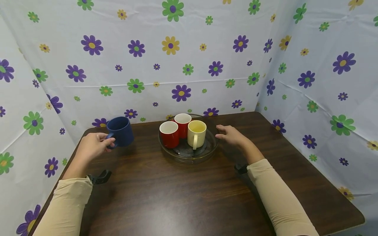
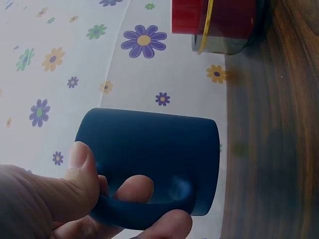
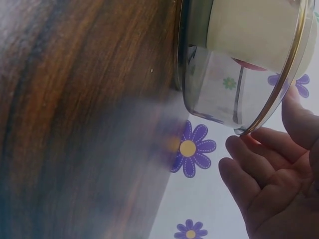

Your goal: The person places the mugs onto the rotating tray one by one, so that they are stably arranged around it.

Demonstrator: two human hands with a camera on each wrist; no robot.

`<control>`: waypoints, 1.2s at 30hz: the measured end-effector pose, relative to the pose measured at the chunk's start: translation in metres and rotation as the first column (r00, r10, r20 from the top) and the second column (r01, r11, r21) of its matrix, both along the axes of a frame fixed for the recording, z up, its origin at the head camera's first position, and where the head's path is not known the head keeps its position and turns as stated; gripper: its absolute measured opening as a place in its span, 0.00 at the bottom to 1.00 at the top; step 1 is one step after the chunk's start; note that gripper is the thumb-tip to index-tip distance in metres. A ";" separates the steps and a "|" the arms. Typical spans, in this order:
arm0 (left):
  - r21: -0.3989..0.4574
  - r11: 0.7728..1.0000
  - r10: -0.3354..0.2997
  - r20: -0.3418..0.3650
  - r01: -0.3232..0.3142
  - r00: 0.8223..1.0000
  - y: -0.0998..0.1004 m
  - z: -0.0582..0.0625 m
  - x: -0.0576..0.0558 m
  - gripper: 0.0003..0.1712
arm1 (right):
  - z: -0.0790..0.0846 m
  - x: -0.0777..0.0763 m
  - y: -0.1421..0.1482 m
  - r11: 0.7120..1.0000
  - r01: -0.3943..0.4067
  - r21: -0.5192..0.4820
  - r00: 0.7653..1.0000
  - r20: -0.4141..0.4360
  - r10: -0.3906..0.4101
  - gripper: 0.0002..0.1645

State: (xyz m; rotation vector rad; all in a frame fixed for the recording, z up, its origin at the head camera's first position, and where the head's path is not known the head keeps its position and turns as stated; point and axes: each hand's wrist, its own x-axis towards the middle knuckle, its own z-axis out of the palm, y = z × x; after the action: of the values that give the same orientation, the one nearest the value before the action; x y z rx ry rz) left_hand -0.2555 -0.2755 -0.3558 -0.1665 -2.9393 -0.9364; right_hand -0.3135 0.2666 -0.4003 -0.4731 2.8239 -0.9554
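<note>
At the left of the table, my left hand (image 1: 94, 144) holds a blue mug (image 1: 121, 131) by its handle. In the left wrist view, the fingers hook through the handle (image 2: 144, 211) and the thumb lies against the mug's side. The mug is upright and looks raised off the table. My right hand (image 1: 231, 135) is at the right side of a round glass dish (image 1: 189, 160). In the right wrist view, its loosely bent fingers are at the dish's gold rim (image 3: 284, 82); whether they touch it I cannot tell. A yellow mug (image 1: 197, 134) stands in the dish nearest that hand.
Two red mugs with white insides, a front one (image 1: 169, 135) and a rear one (image 1: 183, 125), also stand in the dish. The dark wooden table (image 1: 177, 196) has its back edge against a flowered white curtain (image 1: 118, 65), which also hangs along both sides.
</note>
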 end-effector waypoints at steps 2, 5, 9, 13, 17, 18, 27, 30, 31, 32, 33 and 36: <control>0.000 1.000 -0.009 -0.004 0.009 1.000 0.001 0.002 0.000 0.24 | 0.000 0.000 0.000 1.000 0.001 -0.001 1.000 0.001 -0.001 0.37; 0.001 1.000 -0.019 -0.012 0.019 1.000 0.004 0.003 0.001 0.23 | 0.001 0.000 0.000 1.000 0.002 -0.006 1.000 0.003 -0.002 0.37; 0.002 1.000 -0.025 -0.016 0.025 1.000 0.007 0.005 0.001 0.22 | 0.000 -0.001 0.000 1.000 0.002 -0.007 1.000 0.006 -0.002 0.37; 0.012 0.999 -0.029 -0.009 0.029 1.000 0.007 0.007 0.001 0.23 | 0.000 0.000 -0.001 1.000 0.003 -0.007 1.000 0.008 -0.003 0.37; 0.014 0.999 -0.033 -0.008 0.034 0.999 0.008 0.009 0.001 0.24 | 0.001 0.001 -0.002 1.000 0.007 -0.008 1.000 0.010 -0.007 0.37; 0.013 0.999 -0.034 -0.008 0.034 0.999 0.008 0.009 0.001 0.24 | 0.001 0.001 -0.002 1.000 0.010 -0.009 1.000 0.012 -0.010 0.37; 0.009 0.999 -0.041 -0.018 0.041 0.999 0.013 0.008 0.004 0.22 | -0.002 0.001 0.000 1.000 0.004 0.024 1.000 -0.009 -0.004 0.36; 0.003 0.999 -0.040 -0.022 0.040 0.999 0.014 0.008 0.005 0.22 | -0.002 0.001 0.000 1.000 0.000 0.022 1.000 -0.011 0.000 0.36; 0.000 0.999 -0.043 -0.025 0.043 0.999 0.014 0.008 0.005 0.22 | -0.002 0.001 0.000 1.000 -0.002 0.022 1.000 -0.012 0.002 0.36; -0.002 0.999 -0.047 -0.029 0.047 0.998 0.015 0.008 0.005 0.22 | -0.002 0.001 0.000 1.000 -0.006 0.023 1.000 -0.015 0.006 0.36; -0.004 0.999 -0.052 -0.033 0.051 0.998 0.015 0.009 0.005 0.22 | -0.002 0.001 0.000 1.000 -0.010 0.024 1.000 -0.020 0.010 0.36; -0.009 0.998 -0.063 -0.042 0.062 0.997 0.018 0.010 0.005 0.21 | -0.002 0.001 0.000 1.000 -0.016 0.026 0.999 -0.028 0.017 0.36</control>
State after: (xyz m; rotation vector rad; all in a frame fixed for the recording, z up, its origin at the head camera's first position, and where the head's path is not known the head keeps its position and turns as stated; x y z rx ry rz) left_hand -0.2507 -0.2579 -0.3455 -0.2770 -2.9147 -0.9172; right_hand -0.3126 0.2664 -0.4018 -0.5101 2.8487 -0.9156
